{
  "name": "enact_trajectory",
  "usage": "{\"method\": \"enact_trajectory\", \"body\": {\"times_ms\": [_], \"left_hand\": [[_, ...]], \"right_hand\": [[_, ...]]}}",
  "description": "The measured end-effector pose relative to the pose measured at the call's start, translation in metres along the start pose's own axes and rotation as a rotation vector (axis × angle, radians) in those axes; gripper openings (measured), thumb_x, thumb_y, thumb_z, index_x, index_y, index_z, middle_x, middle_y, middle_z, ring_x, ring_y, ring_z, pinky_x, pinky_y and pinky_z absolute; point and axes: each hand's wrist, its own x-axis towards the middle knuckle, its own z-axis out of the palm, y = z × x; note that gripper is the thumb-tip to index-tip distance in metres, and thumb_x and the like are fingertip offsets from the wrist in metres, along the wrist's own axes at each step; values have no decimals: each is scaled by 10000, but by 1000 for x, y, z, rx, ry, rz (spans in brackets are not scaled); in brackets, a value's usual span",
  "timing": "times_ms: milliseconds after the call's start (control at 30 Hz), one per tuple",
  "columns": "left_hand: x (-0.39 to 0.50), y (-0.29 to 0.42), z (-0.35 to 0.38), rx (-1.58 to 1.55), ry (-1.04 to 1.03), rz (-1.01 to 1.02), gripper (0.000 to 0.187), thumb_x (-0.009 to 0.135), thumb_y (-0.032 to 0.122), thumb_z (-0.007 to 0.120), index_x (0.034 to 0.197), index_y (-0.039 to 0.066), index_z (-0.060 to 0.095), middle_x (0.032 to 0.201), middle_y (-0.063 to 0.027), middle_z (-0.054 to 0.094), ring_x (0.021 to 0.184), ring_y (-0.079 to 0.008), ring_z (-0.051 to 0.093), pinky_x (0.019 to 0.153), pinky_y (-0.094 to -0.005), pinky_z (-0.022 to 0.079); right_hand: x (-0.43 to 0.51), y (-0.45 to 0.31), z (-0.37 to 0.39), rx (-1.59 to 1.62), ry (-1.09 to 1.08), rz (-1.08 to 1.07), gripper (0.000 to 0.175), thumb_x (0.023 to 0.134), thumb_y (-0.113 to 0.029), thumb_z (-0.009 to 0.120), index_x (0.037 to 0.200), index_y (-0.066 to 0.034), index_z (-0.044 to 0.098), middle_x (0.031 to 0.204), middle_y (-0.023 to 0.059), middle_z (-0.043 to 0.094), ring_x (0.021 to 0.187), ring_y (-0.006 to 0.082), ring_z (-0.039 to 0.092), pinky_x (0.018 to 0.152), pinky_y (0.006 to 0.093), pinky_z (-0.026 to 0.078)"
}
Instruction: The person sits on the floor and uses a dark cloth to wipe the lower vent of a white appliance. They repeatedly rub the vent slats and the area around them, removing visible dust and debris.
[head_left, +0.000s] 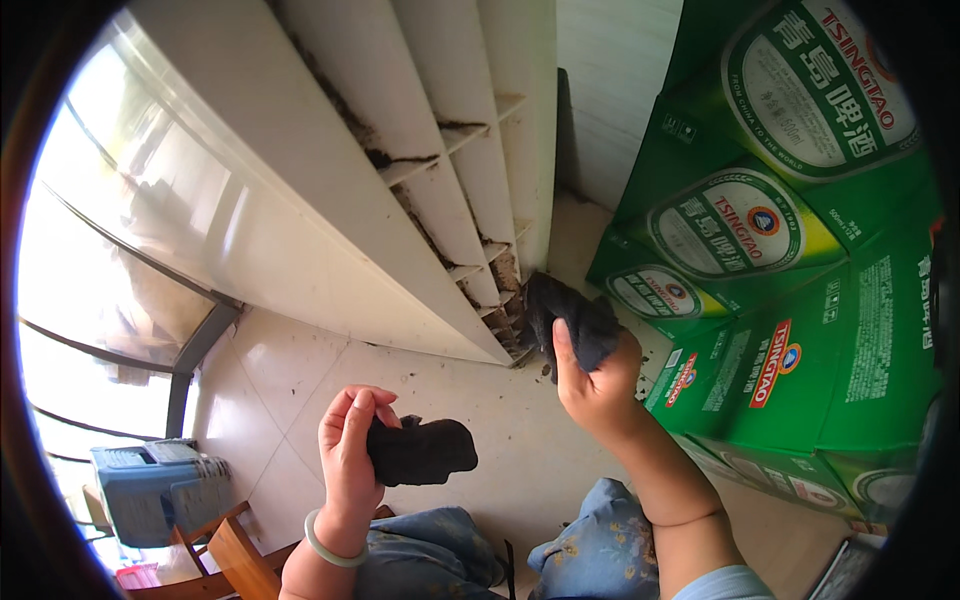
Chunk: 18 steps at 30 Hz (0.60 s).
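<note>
My right hand (600, 382) grips a bunched dark cloth (568, 319). The cloth is at the bottom end of a white slatted panel (360, 180), whose recesses hold dark brown dirt; whether it touches the panel is hard to tell. Between the fingers and thumb of my left hand (351, 442) is a folded black item (424, 452), apparently cloth, held above the tiled floor (315, 382). A pale bangle (330, 544) circles my left wrist.
Green Tsingtao beer cartons (757, 300) are stacked close on the right. Dark crumbs lie on the floor near the panel's foot. At lower left stand a blue plastic container (157, 487) and a wooden chair (244, 551), with bright glass panes (112, 300) above them.
</note>
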Motion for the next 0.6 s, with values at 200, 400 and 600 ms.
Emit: {"method": "enact_trajectory", "body": {"times_ms": [200, 400, 600], "left_hand": [[3, 1, 0, 3, -23, -25, 220, 989, 194, 513, 928, 16, 626, 727, -24, 578, 673, -79, 526, 637, -205, 420], [7, -3, -3, 0, -17, -74, 219, 989, 194, 512, 924, 18, 625, 726, -24, 576, 676, -83, 532, 642, -207, 424], [15, -10, -6, 7, -4, -123, 214, 987, 193, 515, 921, 22, 624, 727, -22, 576, 684, -81, 530, 638, -205, 423]], "right_hand": [[32, -7, 3, 127, -199, -92, 61, 801, -23, 679, 758, -11, 638, 711, 114, 639, 589, 330, 578, 535, 367, 447], [40, -12, 6, 324, -128, -45, 51, 781, 10, 673, 826, -14, 671, 820, 106, 681, 706, 315, 634, 588, 367, 489], [21, 3, 15, -114, -85, -222, 88, 790, 9, 688, 877, 1, 675, 847, 111, 688, 719, 260, 657, 638, 301, 503]]}}
